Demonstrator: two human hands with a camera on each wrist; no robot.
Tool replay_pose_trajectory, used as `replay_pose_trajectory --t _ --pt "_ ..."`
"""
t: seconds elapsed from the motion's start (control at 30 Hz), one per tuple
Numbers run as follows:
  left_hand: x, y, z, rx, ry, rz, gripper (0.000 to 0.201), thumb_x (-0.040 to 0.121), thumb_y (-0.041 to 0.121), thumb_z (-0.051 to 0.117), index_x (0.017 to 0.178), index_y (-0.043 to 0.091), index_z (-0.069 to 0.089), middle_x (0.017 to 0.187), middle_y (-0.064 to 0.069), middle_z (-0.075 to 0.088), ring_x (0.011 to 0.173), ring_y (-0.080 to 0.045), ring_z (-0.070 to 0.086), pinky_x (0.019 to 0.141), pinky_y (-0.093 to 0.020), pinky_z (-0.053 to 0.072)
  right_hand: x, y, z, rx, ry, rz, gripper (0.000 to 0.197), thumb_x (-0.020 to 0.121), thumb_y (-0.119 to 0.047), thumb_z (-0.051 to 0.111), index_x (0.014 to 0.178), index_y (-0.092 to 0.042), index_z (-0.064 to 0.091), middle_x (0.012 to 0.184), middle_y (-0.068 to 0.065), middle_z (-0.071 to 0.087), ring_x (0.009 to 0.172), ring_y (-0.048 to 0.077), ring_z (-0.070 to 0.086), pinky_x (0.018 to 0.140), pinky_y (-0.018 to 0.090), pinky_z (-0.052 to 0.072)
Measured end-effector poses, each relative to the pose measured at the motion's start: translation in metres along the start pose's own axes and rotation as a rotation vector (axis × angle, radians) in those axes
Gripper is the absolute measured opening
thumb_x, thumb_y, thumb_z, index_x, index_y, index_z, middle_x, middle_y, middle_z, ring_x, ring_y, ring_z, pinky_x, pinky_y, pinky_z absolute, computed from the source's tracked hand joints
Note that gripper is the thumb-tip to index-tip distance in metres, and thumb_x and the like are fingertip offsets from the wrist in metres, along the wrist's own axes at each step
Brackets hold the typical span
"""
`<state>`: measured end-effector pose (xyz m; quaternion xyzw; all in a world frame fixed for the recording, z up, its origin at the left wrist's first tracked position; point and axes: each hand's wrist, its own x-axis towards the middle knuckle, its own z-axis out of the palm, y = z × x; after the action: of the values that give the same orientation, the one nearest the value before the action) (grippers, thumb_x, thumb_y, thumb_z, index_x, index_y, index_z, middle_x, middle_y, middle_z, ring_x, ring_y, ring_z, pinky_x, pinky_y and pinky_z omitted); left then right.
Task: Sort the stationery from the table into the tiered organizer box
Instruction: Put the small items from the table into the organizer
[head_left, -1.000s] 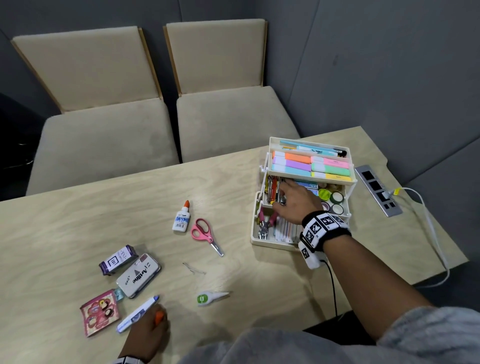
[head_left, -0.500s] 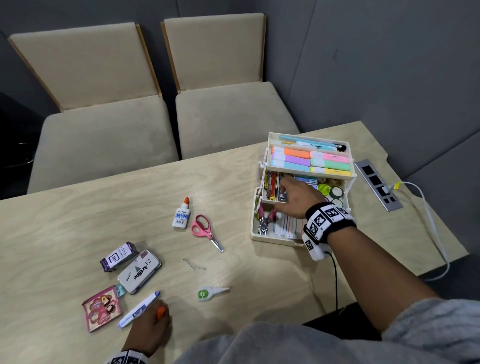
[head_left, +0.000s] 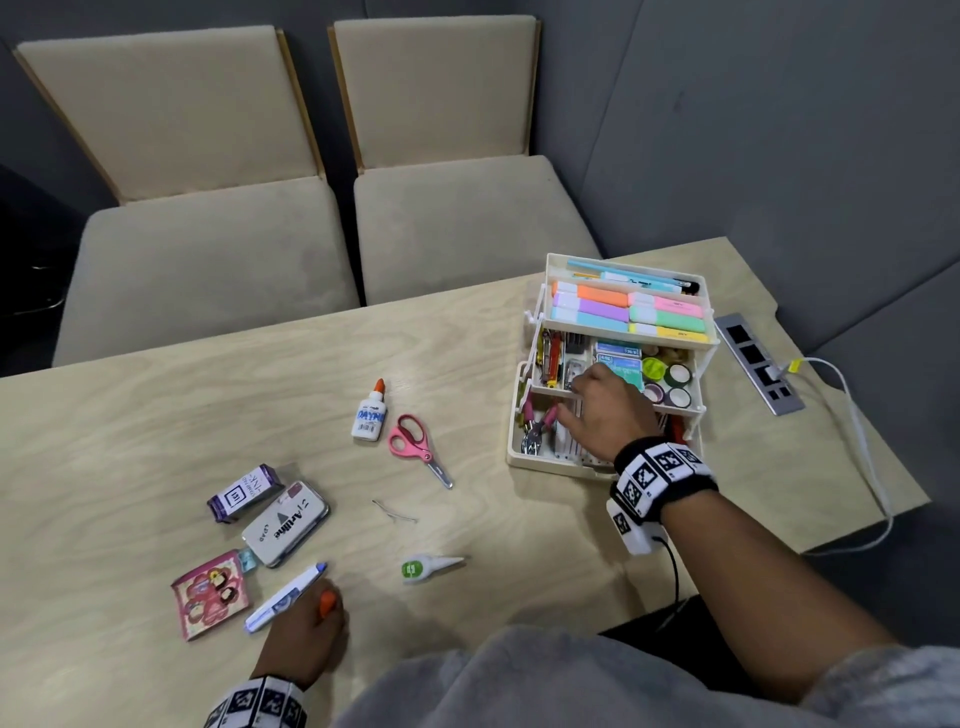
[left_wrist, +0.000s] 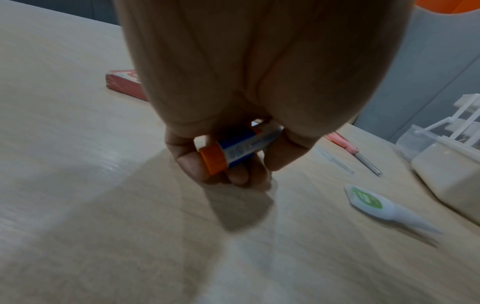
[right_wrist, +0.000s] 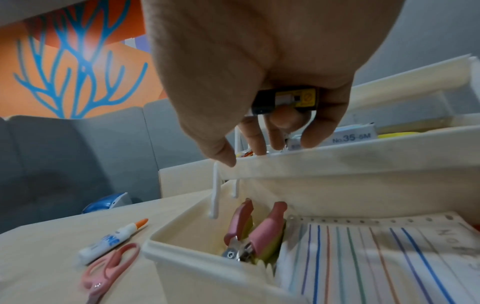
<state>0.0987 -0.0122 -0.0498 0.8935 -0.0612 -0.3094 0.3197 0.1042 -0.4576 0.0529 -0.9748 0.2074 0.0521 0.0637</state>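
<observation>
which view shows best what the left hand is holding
The left wrist view: the left hand curls around a blue and white tube with an orange cap, seen close. The head view shows only the orange cap poking out past the fingers. The right wrist view does not show it.

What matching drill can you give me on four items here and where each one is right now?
Things:
1. pink-handled scissors
2. orange-capped blue-and-white tube
3. pastel highlighter pens
4. pink-handled metal pliers

Places:
A. top tier of the cream tiered organizer box
B. flat on the wooden table beside the white glue bottle
C. bottom tier of the box
D. held in the left hand

Pairs: 1-B, 2-D, 3-A, 4-C
</observation>
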Motion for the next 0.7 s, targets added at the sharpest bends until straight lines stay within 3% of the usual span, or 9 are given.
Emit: replay_pose_trajectory --t 0.07,0.13,0.23,0.3,0.43,0.57,0.63,0.7 --pt "0.001 -0.001 0.001 0.016 0.007 -0.004 0.017 0.089 0.017 0.055 0.072 0.014 0.051 0.066 -0.002 0.060 0.068 -0.018 0.058 0.064 -0.031 0.042 -0.005 -0.004 0.000 -0.028 0.014 0.014 0.040 0.093 -0.050 0.053 0.107 -0.016 0.069 0.120 0.000 0.057 0.089 0.026 0.064 0.071 0.034 0.052" --pt "0.001 -0.002 0.002 0.031 0.019 -0.002 0.018 0.091 0.008 0.058 0.074 0.012 0.052 0.067 -0.003 0.060 0.068 -0.018 0.058 0.065 -0.031 0.042 -0.005 -0.006 -0.002 -0.049 -0.001 0.027 0.041 0.094 -0.049 0.051 0.103 -0.014 0.070 0.133 0.000 0.056 0.092 0.026 0.066 0.074 0.036 0.054" --pt "0.000 0.000 0.001 0.020 0.019 0.000 0.017 0.090 0.011 0.058 0.074 0.013 0.053 0.068 -0.002 0.060 0.069 -0.017 0.058 0.066 -0.032 0.043 0.001 -0.006 -0.002 -0.052 -0.040 0.041 0.039 0.093 -0.050 0.054 0.091 -0.015 0.070 0.151 -0.004 0.044 0.088 0.022 0.067 0.070 0.034 0.056" --pt "-0.001 0.001 0.000 0.009 0.023 0.001 0.014 0.087 0.017 0.058 0.074 0.014 0.053 0.068 -0.002 0.061 0.069 -0.017 0.059 0.066 -0.032 0.044 0.004 -0.005 -0.001 -0.052 -0.055 0.032 0.040 0.092 -0.051 0.055 0.090 -0.014 0.069 0.154 -0.004 0.040 0.087 0.023 0.066 0.069 0.034 0.055" --pt "-0.001 0.001 0.000 0.018 0.033 -0.017 0.016 0.088 0.007 0.060 0.075 0.013 0.054 0.068 -0.002 0.062 0.070 -0.018 0.059 0.066 -0.031 0.044 0.006 0.001 0.005 -0.039 -0.045 0.054 0.042 0.089 -0.055 0.055 0.081 -0.014 0.066 0.156 -0.006 0.037 0.086 0.024 0.067 0.068 0.037 0.057" --pt "0.000 0.001 0.000 0.027 0.039 -0.027 0.015 0.087 0.008 0.063 0.076 0.015 0.056 0.070 -0.002 0.063 0.071 -0.017 0.060 0.065 -0.030 0.042 0.005 -0.002 0.014 0.097 0.043 0.011 0.043 0.085 -0.050 0.049 0.109 -0.016 0.059 0.140 0.001 0.047 0.099 0.030 0.065 0.074 0.042 0.057" --pt "0.001 0.000 0.000 0.027 0.035 -0.033 0.014 0.086 0.008 0.065 0.078 0.017 0.057 0.072 -0.001 0.064 0.072 -0.017 0.060 0.065 -0.030 0.042 0.005 -0.005 0.012 0.078 0.029 -0.010 0.044 0.089 -0.044 0.058 0.123 -0.016 0.058 0.153 0.000 0.041 0.107 0.030 0.063 0.077 0.041 0.057" --pt "0.001 0.000 0.000 0.030 0.028 -0.038 0.013 0.086 0.009 0.065 0.079 0.017 0.057 0.073 -0.001 0.064 0.073 -0.017 0.060 0.065 -0.030 0.042 0.005 -0.007 0.007 0.014 -0.010 0.009 0.045 0.092 -0.044 0.057 0.128 -0.018 0.057 0.160 -0.004 0.032 0.110 0.028 0.064 0.075 0.037 0.056"
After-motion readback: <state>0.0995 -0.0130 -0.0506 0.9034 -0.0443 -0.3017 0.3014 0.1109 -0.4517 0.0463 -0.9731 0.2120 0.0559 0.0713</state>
